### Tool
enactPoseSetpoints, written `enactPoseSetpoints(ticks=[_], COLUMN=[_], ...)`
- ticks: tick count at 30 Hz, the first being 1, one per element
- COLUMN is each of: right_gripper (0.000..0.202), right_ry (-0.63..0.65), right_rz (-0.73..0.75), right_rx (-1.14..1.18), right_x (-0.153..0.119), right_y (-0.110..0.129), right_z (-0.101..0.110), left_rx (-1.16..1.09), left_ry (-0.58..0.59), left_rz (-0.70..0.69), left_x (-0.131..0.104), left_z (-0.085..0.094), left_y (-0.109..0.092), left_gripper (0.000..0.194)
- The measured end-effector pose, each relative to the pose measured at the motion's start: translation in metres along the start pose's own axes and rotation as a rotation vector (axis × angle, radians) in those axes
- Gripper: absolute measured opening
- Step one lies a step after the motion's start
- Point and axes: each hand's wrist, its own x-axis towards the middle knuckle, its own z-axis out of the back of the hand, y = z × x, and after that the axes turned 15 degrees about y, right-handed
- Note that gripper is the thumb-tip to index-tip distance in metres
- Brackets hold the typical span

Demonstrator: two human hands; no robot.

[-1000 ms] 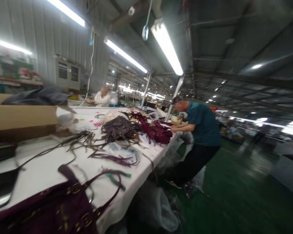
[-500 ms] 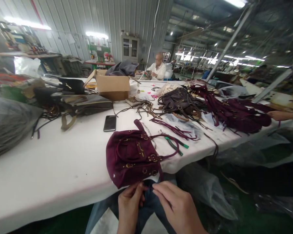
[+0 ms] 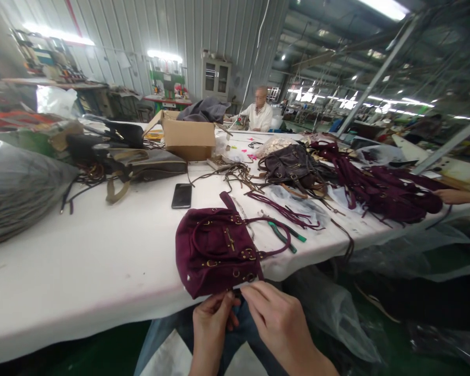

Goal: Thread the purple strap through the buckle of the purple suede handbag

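A burgundy handbag (image 3: 186, 256) with brass-coloured buckles lies on its side at the table's front edge. Just below the bag, over my lap, my left hand (image 3: 211, 321) is closed in a pinch between thumb and fingers. My right hand (image 3: 276, 313) pinches too, its fingertips close to the left thumb. Whatever sits between the fingers is too small to make out. Right of the bag lies a pair of green-handled pliers (image 3: 284, 237), partly behind the bag's handle.
A black phone (image 3: 181, 196) lies behind the bag. Burgundy cords (image 3: 282, 209), a dark bag (image 3: 285, 162) and a heap of burgundy bags (image 3: 391, 196) fill the right side, where another person's hand (image 3: 452, 196) reaches in. A cardboard box (image 3: 189, 136) stands farther back.
My right hand has risen slightly and moved closer to the left fingertips. The whole view has shifted a little, while the handbag and table items stay put.
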Motion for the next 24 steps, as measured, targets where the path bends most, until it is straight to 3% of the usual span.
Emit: enactPoseSetpoints(ticks=[4,10,17,24], right_gripper=[0.030,0.031,0.035,0.034], right_ry=[-0.026,0.042,0.057,0.010], right_rz=[0.034,0.042,0.004,-0.019], right_rx=[-0.009,0.015,0.079,0.063], right_x=[0.003,0.008,0.008,0.001], right_y=[0.000,-0.001,0.000,-0.005], right_z=[0.002,-0.002,-0.028,-0.044], left_rx=[0.007,0.003,0.017,0.215], left_ry=[0.012,0.019,0.006,-0.134], left_rz=[0.015,0.018,0.013,-0.030], left_x=[-0.003,-0.004,-0.002,-0.014], left_z=[-0.002,-0.002,0.001,0.010], left_y=[-0.007,-0.011,-0.001,0.009], left_gripper=[0.050,0.051,0.058,0.053])
